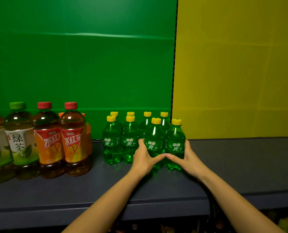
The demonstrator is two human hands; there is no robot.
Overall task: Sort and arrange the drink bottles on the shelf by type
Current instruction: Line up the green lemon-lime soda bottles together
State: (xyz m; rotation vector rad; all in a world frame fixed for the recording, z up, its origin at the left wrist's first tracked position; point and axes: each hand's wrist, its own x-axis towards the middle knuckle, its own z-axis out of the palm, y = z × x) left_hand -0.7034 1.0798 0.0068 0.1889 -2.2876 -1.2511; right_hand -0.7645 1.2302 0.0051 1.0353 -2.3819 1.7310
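Observation:
Several small green soda bottles with yellow caps stand in two rows on the dark shelf [240, 158]. My left hand [144, 157] grips the front green bottle [154, 140] from its left side. My right hand [186, 157] grips the neighbouring green bottle [175, 142] from its right side. The thumbs of both hands meet in front between the two bottles, which stand upright and side by side. To the left stand two front-row green bottles [112, 142], with several more behind.
Two red-capped iced tea bottles [72, 140] and green-capped green tea bottles [20, 142] stand at the left, an orange-capped bottle behind them. A green backdrop [82, 64] and a yellow panel [237, 73] close off the shelf's back. The shelf front edge [89, 211] runs below.

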